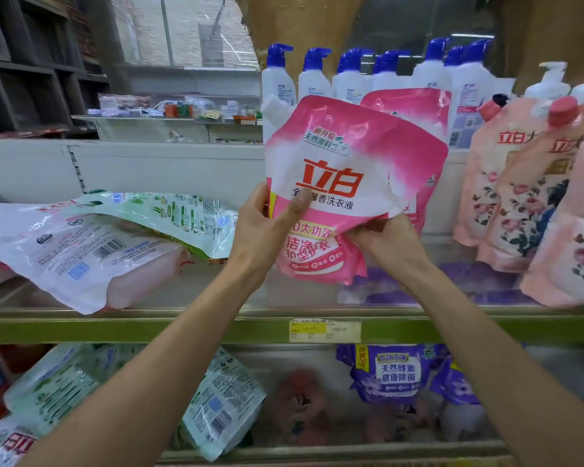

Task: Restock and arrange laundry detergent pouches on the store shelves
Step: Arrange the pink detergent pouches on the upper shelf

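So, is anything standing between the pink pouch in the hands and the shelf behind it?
Yes. A second pink pouch stands directly behind the held pink pouch, and purple pouches lie flat on the shelf below it.

1. The held pouch (pixel 348 183) is hanging upright above the shelf (pixel 149 326), the left grip (pixel 263 227) holding its left edge and the right grip (pixel 385 241) its lower right.
2. A second pouch (pixel 418 106) is sitting just behind it, with pump bottles (pixel 351 75) lining up further back.
3. Flat pouches (pixel 81 251) are lying stacked at shelf left; upright pouches (pixel 520 203) are leaning together at right.
4. A price label (pixel 324 331) is sitting on the shelf's front edge.
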`<state>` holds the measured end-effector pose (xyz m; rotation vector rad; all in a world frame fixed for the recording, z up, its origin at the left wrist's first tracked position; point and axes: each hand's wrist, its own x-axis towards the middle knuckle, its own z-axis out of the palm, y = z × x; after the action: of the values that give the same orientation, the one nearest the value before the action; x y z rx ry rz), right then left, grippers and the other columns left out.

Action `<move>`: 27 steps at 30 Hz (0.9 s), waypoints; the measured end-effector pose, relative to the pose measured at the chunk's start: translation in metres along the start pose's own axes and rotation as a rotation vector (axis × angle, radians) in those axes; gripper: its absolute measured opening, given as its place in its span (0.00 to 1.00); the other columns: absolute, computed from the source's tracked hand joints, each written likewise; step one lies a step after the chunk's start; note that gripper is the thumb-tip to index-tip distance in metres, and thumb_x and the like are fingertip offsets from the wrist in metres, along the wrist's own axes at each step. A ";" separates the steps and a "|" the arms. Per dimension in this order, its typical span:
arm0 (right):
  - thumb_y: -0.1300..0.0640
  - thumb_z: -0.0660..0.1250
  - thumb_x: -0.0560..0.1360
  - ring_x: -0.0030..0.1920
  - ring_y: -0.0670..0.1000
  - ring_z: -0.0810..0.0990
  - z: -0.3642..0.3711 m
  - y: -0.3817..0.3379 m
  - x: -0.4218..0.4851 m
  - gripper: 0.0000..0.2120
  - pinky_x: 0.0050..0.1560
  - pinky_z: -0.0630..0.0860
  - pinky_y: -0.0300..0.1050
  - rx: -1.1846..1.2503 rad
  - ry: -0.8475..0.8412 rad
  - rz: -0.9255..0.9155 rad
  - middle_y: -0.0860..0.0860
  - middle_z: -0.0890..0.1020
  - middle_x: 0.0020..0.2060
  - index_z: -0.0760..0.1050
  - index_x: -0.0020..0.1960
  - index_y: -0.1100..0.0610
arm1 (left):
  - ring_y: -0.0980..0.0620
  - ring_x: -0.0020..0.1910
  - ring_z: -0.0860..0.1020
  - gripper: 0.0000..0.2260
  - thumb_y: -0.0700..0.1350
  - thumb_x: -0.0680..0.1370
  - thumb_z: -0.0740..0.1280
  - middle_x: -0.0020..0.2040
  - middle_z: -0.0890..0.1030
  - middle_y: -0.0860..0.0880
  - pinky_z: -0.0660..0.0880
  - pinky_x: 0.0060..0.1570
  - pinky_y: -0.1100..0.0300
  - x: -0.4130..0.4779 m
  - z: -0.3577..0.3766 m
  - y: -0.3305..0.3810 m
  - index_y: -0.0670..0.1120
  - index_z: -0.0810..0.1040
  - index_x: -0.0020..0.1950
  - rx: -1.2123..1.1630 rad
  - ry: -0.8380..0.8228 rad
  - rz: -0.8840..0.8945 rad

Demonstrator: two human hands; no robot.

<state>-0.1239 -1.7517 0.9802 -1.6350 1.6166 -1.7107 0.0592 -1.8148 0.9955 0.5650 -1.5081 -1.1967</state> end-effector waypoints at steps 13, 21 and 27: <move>0.45 0.56 0.84 0.55 0.48 0.84 -0.006 -0.005 -0.012 0.13 0.62 0.78 0.51 0.166 0.038 0.036 0.43 0.87 0.49 0.79 0.53 0.46 | 0.47 0.45 0.83 0.12 0.50 0.86 0.59 0.47 0.86 0.48 0.80 0.48 0.52 0.009 -0.006 -0.004 0.48 0.81 0.56 -0.101 0.076 -0.017; 0.47 0.61 0.83 0.45 0.62 0.85 -0.016 -0.021 -0.001 0.23 0.52 0.81 0.64 0.029 0.205 -0.045 0.63 0.85 0.43 0.78 0.47 0.68 | 0.47 0.45 0.80 0.09 0.44 0.85 0.63 0.47 0.84 0.45 0.80 0.51 0.49 0.016 -0.007 0.005 0.46 0.82 0.50 -0.113 0.212 0.024; 0.36 0.70 0.73 0.35 0.53 0.70 -0.031 -0.033 0.023 0.37 0.34 0.70 0.57 0.078 0.304 -0.108 0.70 0.77 0.35 0.73 0.45 0.74 | 0.56 0.36 0.77 0.09 0.45 0.84 0.64 0.38 0.80 0.52 0.77 0.40 0.60 0.013 -0.010 0.005 0.48 0.81 0.46 -0.095 0.296 0.058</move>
<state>-0.1414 -1.7439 1.0268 -1.5079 1.5877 -2.1361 0.0651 -1.8279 1.0048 0.6019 -1.2033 -1.0809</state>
